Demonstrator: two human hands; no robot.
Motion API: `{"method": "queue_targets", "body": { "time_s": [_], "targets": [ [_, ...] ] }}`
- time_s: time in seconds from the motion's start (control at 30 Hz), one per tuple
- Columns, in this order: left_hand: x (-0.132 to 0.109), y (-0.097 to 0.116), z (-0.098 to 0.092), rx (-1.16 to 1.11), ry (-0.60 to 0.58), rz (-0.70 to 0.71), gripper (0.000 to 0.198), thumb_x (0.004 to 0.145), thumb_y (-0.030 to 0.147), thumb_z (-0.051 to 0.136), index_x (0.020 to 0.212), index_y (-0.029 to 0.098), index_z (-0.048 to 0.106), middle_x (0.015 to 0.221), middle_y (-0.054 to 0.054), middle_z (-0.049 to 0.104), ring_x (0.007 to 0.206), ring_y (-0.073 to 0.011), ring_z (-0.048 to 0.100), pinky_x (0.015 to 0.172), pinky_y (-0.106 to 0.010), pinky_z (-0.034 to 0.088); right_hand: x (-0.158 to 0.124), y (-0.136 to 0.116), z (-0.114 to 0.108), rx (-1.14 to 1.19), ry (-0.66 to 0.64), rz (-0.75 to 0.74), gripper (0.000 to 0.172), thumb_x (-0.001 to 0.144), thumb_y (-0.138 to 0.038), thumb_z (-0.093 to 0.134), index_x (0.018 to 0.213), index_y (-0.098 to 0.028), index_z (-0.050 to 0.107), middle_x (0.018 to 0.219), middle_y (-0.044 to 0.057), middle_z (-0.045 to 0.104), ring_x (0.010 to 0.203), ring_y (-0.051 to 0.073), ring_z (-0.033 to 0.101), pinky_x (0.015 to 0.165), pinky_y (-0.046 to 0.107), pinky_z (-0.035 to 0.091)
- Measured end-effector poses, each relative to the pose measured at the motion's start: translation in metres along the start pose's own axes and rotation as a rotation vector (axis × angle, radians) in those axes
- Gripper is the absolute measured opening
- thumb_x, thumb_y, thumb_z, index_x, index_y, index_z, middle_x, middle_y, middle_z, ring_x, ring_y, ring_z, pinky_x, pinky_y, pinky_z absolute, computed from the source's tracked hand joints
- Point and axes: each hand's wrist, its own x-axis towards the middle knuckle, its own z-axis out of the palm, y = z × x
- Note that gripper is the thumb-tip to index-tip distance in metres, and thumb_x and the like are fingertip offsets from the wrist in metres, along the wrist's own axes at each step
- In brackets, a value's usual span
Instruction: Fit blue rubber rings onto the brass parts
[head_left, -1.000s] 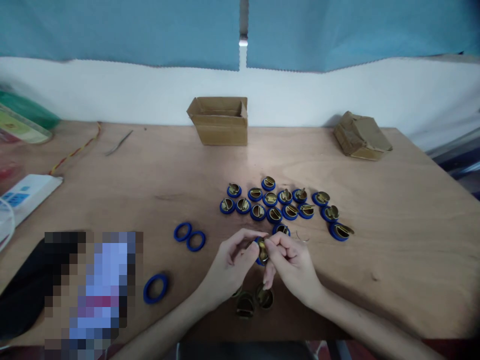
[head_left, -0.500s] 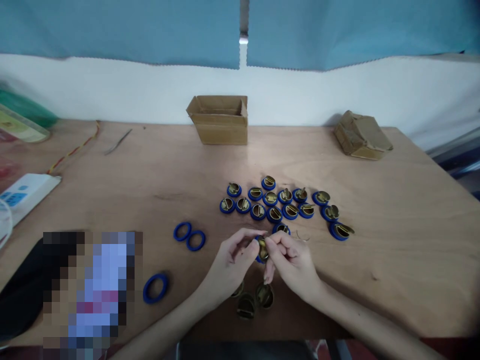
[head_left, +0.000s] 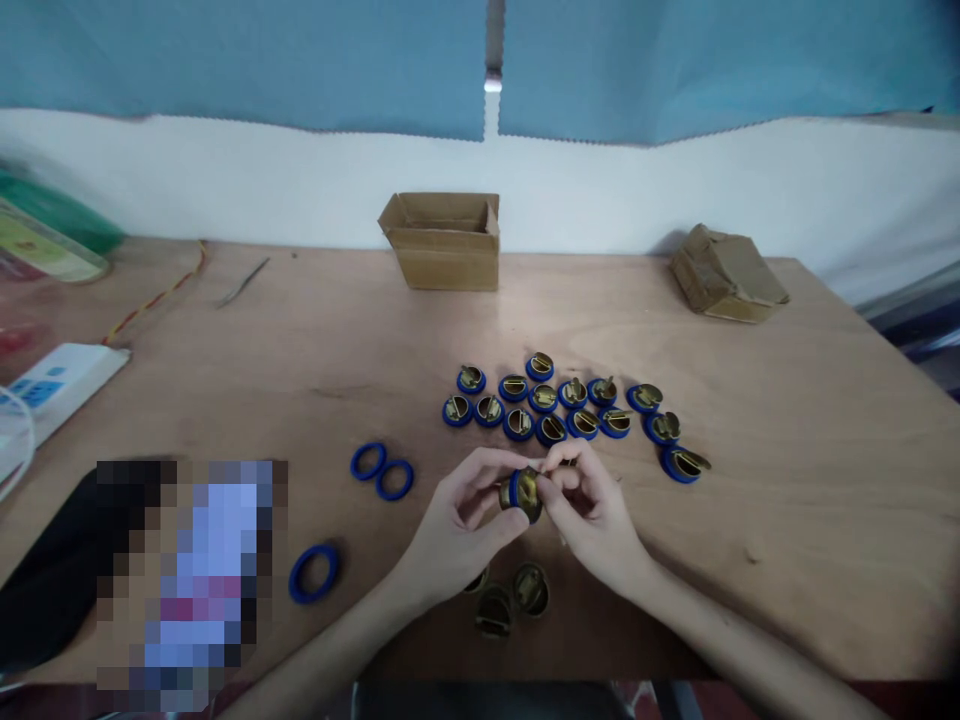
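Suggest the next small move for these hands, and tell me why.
Perhaps the left hand should set the held brass piece down beside the ringed pieces: a blue ring already surrounds it, as rings do those. The right hand is at its edge and should probably clear first. Whether the ring is fully seated, I cannot tell.

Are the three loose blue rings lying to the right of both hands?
No, all three blue rings lie left of the left hand.
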Motion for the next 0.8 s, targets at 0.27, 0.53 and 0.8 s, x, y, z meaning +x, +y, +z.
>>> {"method": "queue_targets", "body": {
  "time_s": [0.27, 0.53, 0.8],
  "targets": [
    [0.003, 0.002, 0.000, 0.000, -0.023, 0.016, 0.040, 0.074, 0.007, 0.077, 0.108, 0.022, 0.063, 0.122, -0.009, 0.075, 0.120, -0.0237, 0.069, 0.104, -0.039, 0.053, 0.003, -0.002, -0.006, -0.137, -0.027, 0.002, 0.021, 0.092, -0.026, 0.059, 0.099, -0.027, 0.039, 0.059, -0.012, 0.035, 0.050, 0.010, 0.034, 0.051, 0.022, 0.031],
    [0.007, 0.005, -0.009, 0.704, 0.114, 0.285, 0.030, 0.079, 0.018, 0.080, 0.107, 0.023, 0.070, 0.114, -0.008, 0.073, 0.112, -0.0259, 0.068, 0.101, -0.043, 0.054, 0.005, -0.013, -0.022, -0.215, -0.015, -0.119, 0.013, 0.097, -0.024, 0.052, 0.104, -0.026, 0.041, 0.065, -0.010, 0.034, 0.053, 0.011, 0.033, 0.050, 0.024, 0.028],
    [0.014, 0.003, -0.031, 1.075, 0.117, 0.187, 0.019, 0.083, 0.018, 0.074, 0.100, 0.022, 0.067, 0.106, -0.005, 0.063, 0.092, -0.0226, 0.068, 0.081, -0.037, 0.058, 0.009, -0.007, -0.028, -0.289, 0.051, -0.108, 0.009, 0.101, -0.030, 0.051, 0.104, -0.026, 0.044, 0.063, -0.009, 0.037, 0.053, 0.013, 0.036, 0.050, 0.025, 0.028]
  ]
}}
